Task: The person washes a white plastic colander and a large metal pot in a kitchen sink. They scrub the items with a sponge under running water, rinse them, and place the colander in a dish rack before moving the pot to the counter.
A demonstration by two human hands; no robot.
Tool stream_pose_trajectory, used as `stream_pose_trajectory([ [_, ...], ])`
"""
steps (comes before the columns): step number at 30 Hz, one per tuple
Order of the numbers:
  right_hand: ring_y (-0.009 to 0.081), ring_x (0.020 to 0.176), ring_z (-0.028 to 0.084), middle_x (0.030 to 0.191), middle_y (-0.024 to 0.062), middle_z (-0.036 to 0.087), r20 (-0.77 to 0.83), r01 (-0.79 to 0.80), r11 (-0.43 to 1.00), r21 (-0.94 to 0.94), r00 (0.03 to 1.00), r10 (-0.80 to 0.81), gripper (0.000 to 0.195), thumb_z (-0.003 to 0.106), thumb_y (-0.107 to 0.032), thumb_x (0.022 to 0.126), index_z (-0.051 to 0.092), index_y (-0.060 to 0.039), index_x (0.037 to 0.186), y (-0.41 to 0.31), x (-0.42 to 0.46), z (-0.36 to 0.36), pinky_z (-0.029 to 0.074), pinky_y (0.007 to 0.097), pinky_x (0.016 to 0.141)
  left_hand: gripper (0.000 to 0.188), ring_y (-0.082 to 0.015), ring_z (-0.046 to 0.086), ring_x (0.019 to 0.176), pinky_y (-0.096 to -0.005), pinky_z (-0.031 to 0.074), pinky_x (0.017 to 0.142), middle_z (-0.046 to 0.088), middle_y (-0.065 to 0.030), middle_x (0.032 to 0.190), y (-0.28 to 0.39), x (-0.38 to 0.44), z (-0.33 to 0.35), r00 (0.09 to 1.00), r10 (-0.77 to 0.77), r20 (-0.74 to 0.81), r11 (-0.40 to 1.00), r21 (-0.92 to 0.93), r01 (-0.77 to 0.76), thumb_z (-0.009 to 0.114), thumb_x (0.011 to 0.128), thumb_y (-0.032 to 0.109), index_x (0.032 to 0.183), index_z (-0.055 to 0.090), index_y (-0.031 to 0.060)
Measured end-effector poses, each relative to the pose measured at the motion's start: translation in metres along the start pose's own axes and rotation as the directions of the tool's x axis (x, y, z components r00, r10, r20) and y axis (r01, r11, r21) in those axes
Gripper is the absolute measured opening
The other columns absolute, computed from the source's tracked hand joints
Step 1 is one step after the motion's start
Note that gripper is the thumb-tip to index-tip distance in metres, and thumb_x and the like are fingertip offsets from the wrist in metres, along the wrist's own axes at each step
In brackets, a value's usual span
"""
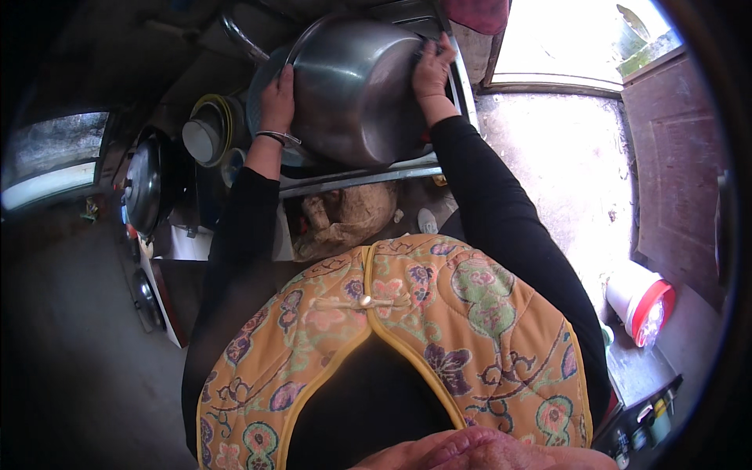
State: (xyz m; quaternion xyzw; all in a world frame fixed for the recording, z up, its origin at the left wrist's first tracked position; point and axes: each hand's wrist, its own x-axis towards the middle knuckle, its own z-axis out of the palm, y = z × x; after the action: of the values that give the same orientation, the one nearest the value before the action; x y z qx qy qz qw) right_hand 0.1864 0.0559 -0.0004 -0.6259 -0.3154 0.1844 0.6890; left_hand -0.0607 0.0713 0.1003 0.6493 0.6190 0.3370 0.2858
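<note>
A large stainless steel pot (346, 88) lies tipped on its side over a metal-rimmed sink (376, 176). My left hand (278, 101), with a bracelet at the wrist, holds the pot near its rim, the thumb lying on the outer wall. My right hand (433, 73) grips the pot at its base end. Something dark shows by the right fingers; whether it is a handle or a pad cannot be told. Behind my left hand is the edge of a pale bluish basin (256, 97), partly hidden by the pot. The inside of the pot faces away from view.
A curved metal faucet (244, 38) stands behind the pot. Nested bowls (202, 138) and a dark lidded pan (144, 182) sit to the left. A brown sack (367, 208) lies below the sink. At right are an open doorway (558, 47), a wooden door (670, 158) and a red-rimmed white bucket (631, 299).
</note>
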Motion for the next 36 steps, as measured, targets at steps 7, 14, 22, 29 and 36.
stream_pose_trajectory([
  [7,0.0411,0.131,0.025,0.140,0.0287,0.023,0.231,0.498,0.814,0.299,0.790,-0.568,0.030,0.050,-0.004,0.085,0.028,-0.0069,0.105,-0.028,-0.091,-0.013,0.022,0.0439,0.106,0.051,-0.0307,0.059,0.098,-0.0347,0.042,0.085,0.063,-0.0207,0.100,0.001,-0.001,0.005,0.999,0.029,-0.033,0.997,-0.065,-0.031,0.045,0.092,0.043,0.106,0.059,-0.0036],
  [14,0.0420,0.116,0.041,0.126,0.0287,0.038,0.020,0.027,1.000,0.015,0.999,-0.027,0.030,0.048,-0.015,0.090,0.037,0.0018,0.112,-0.016,0.008,-0.015,0.036,0.0430,0.096,0.052,-0.0320,0.058,0.099,-0.0343,0.042,0.086,0.062,-0.0215,0.101,0.009,-0.005,0.009,0.999,0.033,-0.043,0.998,0.054,-0.031,0.045,0.091,0.045,0.107,0.059,-0.0021],
  [22,0.0439,0.123,0.034,0.128,0.0277,0.037,0.232,0.709,0.705,0.031,0.681,-0.695,0.030,0.055,-0.006,0.081,0.039,-0.0049,0.106,-0.026,-0.039,-0.002,0.029,0.0479,0.102,0.052,-0.0332,0.058,0.099,-0.0350,0.042,0.085,0.062,-0.0232,0.101,0.004,-0.003,0.013,0.990,0.131,-0.059,0.990,-0.052,-0.134,0.044,0.092,0.045,0.105,0.060,-0.0031],
  [29,0.0405,0.117,0.041,0.127,0.0309,0.038,0.019,0.025,1.000,0.000,1.000,-0.025,0.028,0.051,-0.009,0.086,0.035,-0.0004,0.108,0.018,-0.006,-0.016,0.034,0.0464,0.098,0.051,-0.0309,0.059,0.099,-0.0341,0.042,0.085,0.062,-0.0207,0.102,0.016,-0.007,0.014,0.997,0.071,-0.022,0.995,0.069,-0.069,0.043,0.093,0.043,0.104,0.060,-0.0037],
  [36,0.0404,0.119,0.039,0.129,0.0228,0.041,0.364,0.642,0.758,0.119,0.682,-0.635,0.030,0.058,-0.012,0.081,0.042,-0.0034,0.105,-0.040,-0.040,-0.008,0.033,0.0478,0.098,0.054,-0.0297,0.059,0.096,-0.0350,0.042,0.084,0.063,-0.0201,0.099,0.007,-0.008,0.013,0.998,0.050,-0.029,0.999,-0.021,-0.050,0.043,0.092,0.047,0.102,0.061,-0.0025],
])
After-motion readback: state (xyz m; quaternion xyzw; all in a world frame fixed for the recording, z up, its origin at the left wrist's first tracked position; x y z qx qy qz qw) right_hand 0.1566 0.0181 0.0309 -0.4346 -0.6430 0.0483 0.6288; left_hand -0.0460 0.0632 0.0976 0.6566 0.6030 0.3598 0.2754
